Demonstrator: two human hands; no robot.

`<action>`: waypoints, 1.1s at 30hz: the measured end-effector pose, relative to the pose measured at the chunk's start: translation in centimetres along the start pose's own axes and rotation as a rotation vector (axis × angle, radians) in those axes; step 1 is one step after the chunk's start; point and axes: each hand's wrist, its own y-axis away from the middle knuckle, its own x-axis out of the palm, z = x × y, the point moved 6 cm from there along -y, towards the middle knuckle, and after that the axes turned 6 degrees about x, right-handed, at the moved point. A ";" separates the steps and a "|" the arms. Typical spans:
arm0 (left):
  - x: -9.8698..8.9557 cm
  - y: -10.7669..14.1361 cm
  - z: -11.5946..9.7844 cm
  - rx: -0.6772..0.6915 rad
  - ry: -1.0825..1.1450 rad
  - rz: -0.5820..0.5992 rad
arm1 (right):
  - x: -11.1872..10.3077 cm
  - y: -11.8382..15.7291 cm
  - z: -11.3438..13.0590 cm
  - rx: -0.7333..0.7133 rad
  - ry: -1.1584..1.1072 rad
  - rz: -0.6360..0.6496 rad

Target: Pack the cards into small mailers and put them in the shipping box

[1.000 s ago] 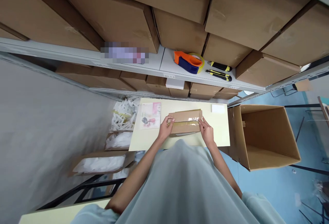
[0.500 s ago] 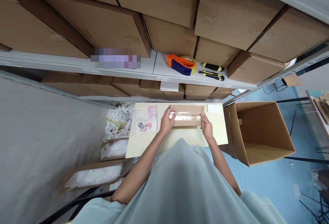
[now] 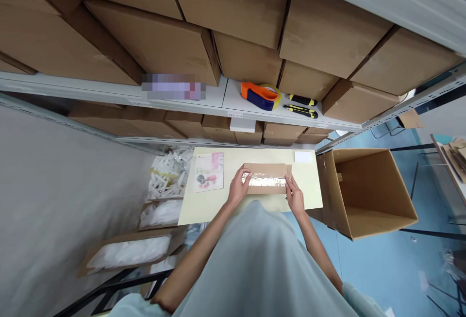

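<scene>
A small flat cardboard box (image 3: pixel 267 190) with a shiny strip of clear tape along its middle is at the near part of the pale yellow table (image 3: pixel 207 206). My left hand (image 3: pixel 238 187) grips its left end, thumb on top. At the right end, my right hand (image 3: pixel 294 194) has its fingers closed on the box's edge. To the left lies a printed sheet or booklet (image 3: pixel 209 172) with pink and grey pictures. A small white card (image 3: pixel 303 157) rests near the far right corner.
An open large carton (image 3: pixel 374 195) stands right of the table. The shelf above holds an orange-and-blue tape dispenser (image 3: pixel 259 96), cutter knives (image 3: pixel 301 106) and brown cartons (image 3: pixel 233 6). Boxes with white bags (image 3: pixel 129 253) and a heap of white pieces (image 3: pixel 169 174) are at left.
The cardboard box has come nearer to my body across the table, with both hands still holding its ends. My view has shifted slightly.
</scene>
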 end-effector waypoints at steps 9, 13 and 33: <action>-0.3 -2.5 4.3 -0.082 -0.014 -0.101 | 1.8 -8.1 2.3 0.037 0.001 0.130; 0.2 -0.1 4.4 -0.043 -0.028 -0.066 | 2.1 -5.9 1.3 0.035 0.056 0.125; -1.2 -6.9 0.5 0.245 -0.373 -0.132 | -3.7 -12.4 13.6 -0.241 0.705 0.146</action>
